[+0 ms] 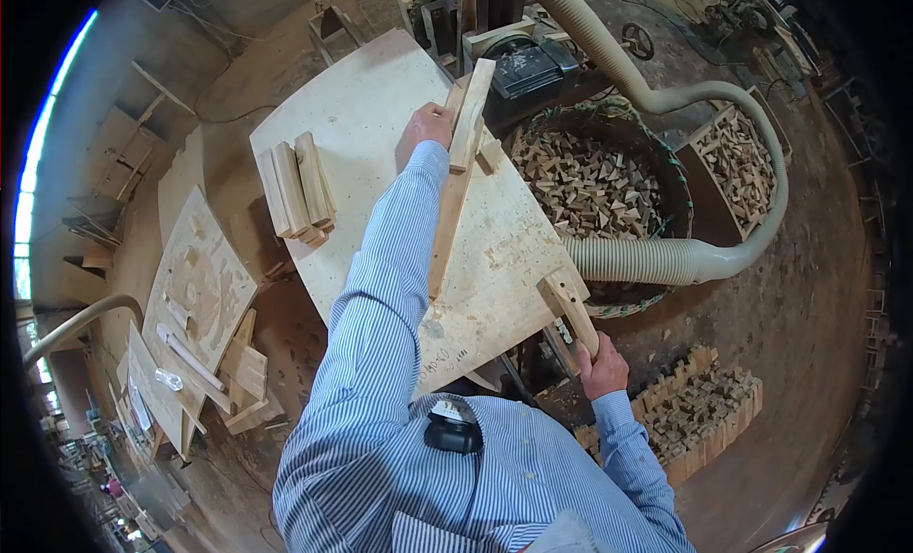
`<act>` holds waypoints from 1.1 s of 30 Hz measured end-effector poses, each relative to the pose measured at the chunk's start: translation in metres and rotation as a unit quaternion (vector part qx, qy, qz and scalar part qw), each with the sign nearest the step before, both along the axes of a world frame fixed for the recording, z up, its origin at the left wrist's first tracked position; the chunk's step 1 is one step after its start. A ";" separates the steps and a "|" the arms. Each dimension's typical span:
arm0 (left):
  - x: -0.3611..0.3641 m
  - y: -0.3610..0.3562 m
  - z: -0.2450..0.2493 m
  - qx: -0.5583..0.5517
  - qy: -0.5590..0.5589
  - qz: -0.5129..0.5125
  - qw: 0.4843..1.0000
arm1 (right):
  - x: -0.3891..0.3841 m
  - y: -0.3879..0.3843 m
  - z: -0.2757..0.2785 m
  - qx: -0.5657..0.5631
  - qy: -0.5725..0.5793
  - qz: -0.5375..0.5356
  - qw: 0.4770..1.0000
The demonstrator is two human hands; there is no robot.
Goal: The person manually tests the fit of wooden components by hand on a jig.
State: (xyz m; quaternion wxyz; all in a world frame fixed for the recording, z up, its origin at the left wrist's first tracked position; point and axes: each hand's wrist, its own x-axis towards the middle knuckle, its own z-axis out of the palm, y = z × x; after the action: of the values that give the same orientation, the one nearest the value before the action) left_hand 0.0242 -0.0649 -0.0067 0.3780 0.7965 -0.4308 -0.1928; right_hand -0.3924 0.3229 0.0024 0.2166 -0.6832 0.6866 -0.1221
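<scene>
WORKSHOP BENCH: At one plywood table (361, 106), a person's left hand (428, 125) clamps one wood strip (473, 111) against a long rail (447, 220) near the far edge. The right hand (604, 368) is closed around one wooden handle (571, 310) at the near corner (the two hands are well apart). One stack of strips (300, 187), seemingly three on top, lies left. One basket (681, 187) and one crate (699, 177) hold offcuts beside one hose (666, 258).
</scene>
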 end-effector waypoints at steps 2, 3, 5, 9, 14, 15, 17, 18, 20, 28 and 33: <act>0.002 -0.004 0.004 -0.007 -0.012 -0.006 1.000 | 0.005 -0.006 0.000 -0.008 -0.003 -0.001 1.000; 0.003 -0.006 0.006 -0.002 -0.009 -0.003 1.000 | 0.006 -0.008 0.002 -0.012 -0.006 0.001 1.000; 0.005 -0.007 0.013 -0.003 -0.008 -0.005 1.000 | 0.010 -0.012 0.000 -0.015 0.001 -0.007 1.000; 0.009 -0.012 0.014 -0.027 -0.023 0.000 0.999 | 0.017 -0.017 0.002 -0.018 0.004 -0.020 1.000; 0.007 -0.004 0.017 -0.007 -0.014 -0.021 1.000 | 0.015 -0.011 0.005 -0.033 0.004 -0.027 0.999; 0.007 -0.001 0.016 -0.001 -0.021 -0.023 1.000 | 0.014 -0.009 0.006 -0.018 0.006 -0.023 1.000; 0.015 -0.003 0.006 0.022 -0.026 -0.033 0.999 | 0.012 -0.009 0.016 0.010 0.008 -0.019 1.000; 0.017 -0.003 -0.002 0.008 -0.034 -0.035 0.999 | 0.011 -0.006 0.014 0.012 0.004 -0.031 0.999; 0.018 -0.005 -0.021 -0.004 -0.042 -0.053 0.998 | 0.004 0.003 0.012 0.000 0.001 -0.018 1.000; 0.005 0.029 -0.035 -0.050 0.045 -0.106 0.992 | -0.023 0.042 0.001 0.008 0.021 -0.026 0.999; -0.035 0.070 -0.020 -0.069 0.038 -0.082 0.994 | -0.045 0.067 -0.006 -0.010 -0.004 -0.024 1.000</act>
State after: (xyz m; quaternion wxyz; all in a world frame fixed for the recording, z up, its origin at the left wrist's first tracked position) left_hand -0.0105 0.0054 -0.0268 0.4310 0.7225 -0.4924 -0.2230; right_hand -0.4378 0.3902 -0.0034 0.2095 -0.6679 0.7009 -0.1370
